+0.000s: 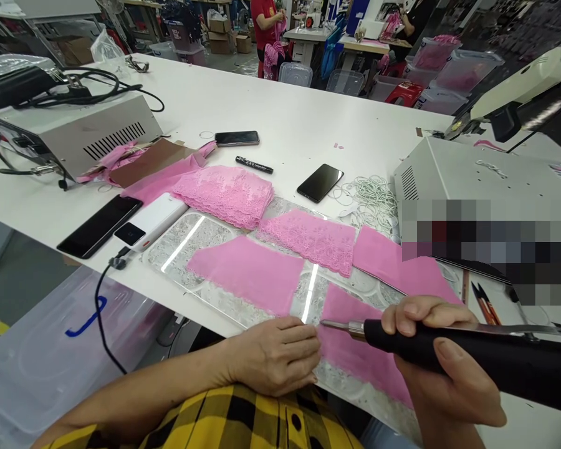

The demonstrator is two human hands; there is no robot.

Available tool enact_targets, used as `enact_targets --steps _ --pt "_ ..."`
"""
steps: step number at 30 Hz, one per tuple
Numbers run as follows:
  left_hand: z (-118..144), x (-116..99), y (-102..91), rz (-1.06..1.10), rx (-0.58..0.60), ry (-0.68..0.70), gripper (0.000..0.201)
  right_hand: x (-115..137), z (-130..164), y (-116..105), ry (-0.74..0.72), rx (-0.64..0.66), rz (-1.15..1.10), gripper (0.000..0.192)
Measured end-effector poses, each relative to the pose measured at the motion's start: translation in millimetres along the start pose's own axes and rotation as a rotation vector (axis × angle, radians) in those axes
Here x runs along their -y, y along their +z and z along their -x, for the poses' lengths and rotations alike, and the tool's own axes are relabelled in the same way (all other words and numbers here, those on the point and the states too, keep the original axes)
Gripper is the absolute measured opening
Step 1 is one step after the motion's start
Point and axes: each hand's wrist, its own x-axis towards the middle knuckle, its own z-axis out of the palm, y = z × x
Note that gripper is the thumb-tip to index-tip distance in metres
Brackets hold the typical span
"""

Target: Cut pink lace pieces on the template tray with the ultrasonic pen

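Observation:
My right hand (442, 349) grips a black pen-shaped power tool (449, 340) with a narrow metal tip. That tip points left, over the left edge of a pink fabric piece (350, 337) in front of me. Close by the tip, my left hand (278, 355) is at the board's near edge, its fingers curled together and its palm hidden. A plain pink panel (250, 271) lies flat on the clear patterned board (168, 274). Beyond it are a lace-patterned piece (313, 237), a lace stack (227, 193) and another plain pink piece (397, 259).
Phones (320, 182), a power bank (154, 218), a black marker (254, 164) and tangled pale cord (371, 202) lie on the white table (280, 118). Grey boxes stand left (98, 131) and right (472, 171). A plastic bin (75, 368) is below left. People work in the background.

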Motion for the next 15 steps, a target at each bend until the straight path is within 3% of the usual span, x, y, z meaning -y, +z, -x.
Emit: enact_targets --steps 5,12,15 --pt "-2.3 -2.2 -5.0 0.02 -0.019 -0.018 0.022 3.8 -3.0 -1.3 -0.004 -0.047 -0.007 0.012" --pt "-16.5 9.8 -4.6 -0.135 -0.014 -0.155 0.028 25.7 -22.1 -35.9 -0.207 -0.403 0.122 0.012" --pt "-22.7 19.4 4.3 -0.194 0.053 -0.185 0.034 24.9 -18.5 -46.4 -0.221 -0.469 0.135 0.013"
